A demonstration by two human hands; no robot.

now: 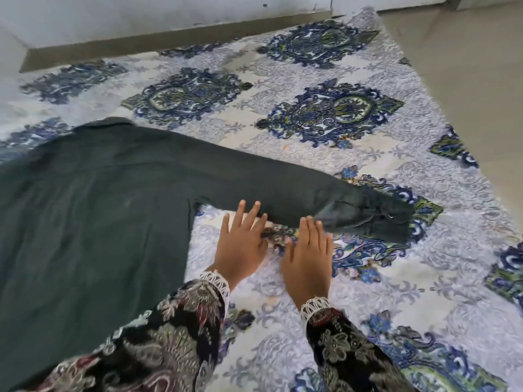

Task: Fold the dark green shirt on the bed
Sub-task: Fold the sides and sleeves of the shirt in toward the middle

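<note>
The dark green shirt [93, 210] lies flat, back up, on the left half of the bed, collar toward the far side. Its right sleeve [283, 190] stretches out to the right, ending in a buttoned cuff [379, 219]. My left hand [243, 244] lies flat on the bedsheet, fingers spread, fingertips touching the sleeve's near edge by the armpit. My right hand [310, 256] lies flat beside it, fingertips at the sleeve's edge close to the cuff. Neither hand grips the fabric.
The bedsheet [325, 301] is white with blue and green floral medallions. The bed's right edge meets a beige tiled floor [467, 66]. A pale wall and a grey skirting strip [169, 38] run along the far side.
</note>
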